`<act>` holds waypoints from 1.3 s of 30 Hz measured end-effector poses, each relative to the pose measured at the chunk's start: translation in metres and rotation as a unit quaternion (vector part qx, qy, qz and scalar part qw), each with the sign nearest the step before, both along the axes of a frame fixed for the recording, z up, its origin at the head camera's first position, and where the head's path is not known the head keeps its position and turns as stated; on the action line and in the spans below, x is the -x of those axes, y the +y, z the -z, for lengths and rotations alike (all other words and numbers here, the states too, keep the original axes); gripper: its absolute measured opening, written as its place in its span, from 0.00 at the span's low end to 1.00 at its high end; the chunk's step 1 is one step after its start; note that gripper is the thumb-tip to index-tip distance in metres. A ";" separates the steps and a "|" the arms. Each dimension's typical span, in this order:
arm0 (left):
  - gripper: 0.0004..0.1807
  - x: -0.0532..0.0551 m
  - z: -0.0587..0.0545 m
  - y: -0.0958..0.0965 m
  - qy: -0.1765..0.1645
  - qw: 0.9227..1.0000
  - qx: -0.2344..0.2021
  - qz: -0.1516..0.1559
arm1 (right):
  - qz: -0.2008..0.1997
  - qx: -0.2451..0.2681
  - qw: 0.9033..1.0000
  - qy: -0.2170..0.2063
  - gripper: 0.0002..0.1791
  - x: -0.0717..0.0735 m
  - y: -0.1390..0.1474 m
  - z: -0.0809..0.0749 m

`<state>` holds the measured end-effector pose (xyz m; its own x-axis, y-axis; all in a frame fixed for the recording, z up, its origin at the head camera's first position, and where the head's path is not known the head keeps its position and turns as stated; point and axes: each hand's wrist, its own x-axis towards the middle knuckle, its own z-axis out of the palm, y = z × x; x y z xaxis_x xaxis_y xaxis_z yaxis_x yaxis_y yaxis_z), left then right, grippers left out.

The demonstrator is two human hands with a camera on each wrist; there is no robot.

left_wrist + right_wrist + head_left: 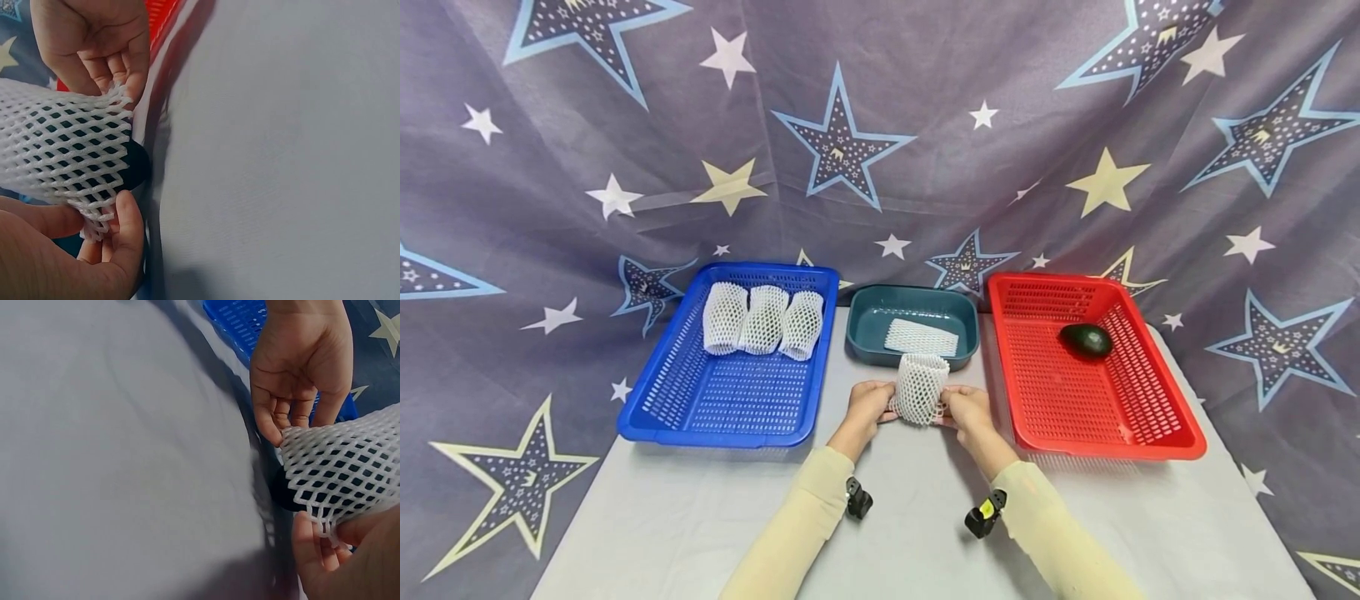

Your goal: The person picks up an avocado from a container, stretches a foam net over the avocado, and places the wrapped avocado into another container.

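A white foam net sleeve (922, 387) is stretched over a dark avocado (139, 166), whose rounded end pokes out of the sleeve's near opening. My left hand (871, 403) pinches the sleeve's edge on the left between thumb and fingers. On the opposite side, my right hand (967, 409) pinches the same edge. Most of the avocado shows only as dark patches through the mesh. Just behind the hands, a flat foam net (921, 337) lies in a teal tray (863, 323).
To the left, a blue basket (658, 408) holds three net-covered fruits (763, 321) in a row. At the right stands a red basket (1022, 400) with one bare avocado (1086, 340). A star-patterned cloth (880, 233) hangs behind the white-covered table (895, 533).
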<state>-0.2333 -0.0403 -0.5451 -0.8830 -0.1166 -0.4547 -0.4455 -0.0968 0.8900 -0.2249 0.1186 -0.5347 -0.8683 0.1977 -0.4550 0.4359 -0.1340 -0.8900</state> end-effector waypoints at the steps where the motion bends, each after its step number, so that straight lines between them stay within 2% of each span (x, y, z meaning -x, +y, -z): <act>1: 0.14 0.000 0.001 0.000 0.001 1.000 0.002 -0.002 | 0.001 0.000 1.000 0.001 0.05 0.000 -0.001 0.001; 6: 0.12 0.000 0.003 0.001 0.003 0.999 0.037 -0.011 | 0.008 -0.017 1.000 0.008 0.05 0.001 -0.005 0.003; 13: 0.10 0.005 0.008 0.001 -0.005 0.991 0.131 -0.004 | 0.007 -0.075 0.997 0.022 0.07 0.004 -0.011 0.008; 23: 0.09 0.006 0.002 0.003 -0.013 0.975 0.222 0.023 | -0.016 -0.194 0.981 0.015 0.08 0.009 -0.011 0.016; 28: 0.09 0.006 0.003 0.002 -0.010 0.970 0.240 0.028 | -0.022 -0.214 0.977 0.013 0.07 0.009 -0.010 0.016; 31: 0.08 0.005 0.004 0.003 0.006 0.964 0.266 0.025 | -0.020 -0.220 0.975 0.016 0.05 0.010 -0.010 0.015; 34: 0.07 0.003 0.002 0.004 0.039 0.951 0.306 0.021 | -0.012 -0.245 0.969 0.028 0.07 0.011 -0.011 0.015; 37: 0.05 0.003 0.001 0.004 0.080 0.939 0.335 0.013 | -0.005 -0.250 0.967 0.044 0.09 0.012 -0.013 0.014; 39: 0.08 0.005 0.002 0.004 0.102 0.943 0.317 0.010 | -0.004 -0.220 0.974 0.056 0.11 0.011 -0.013 0.014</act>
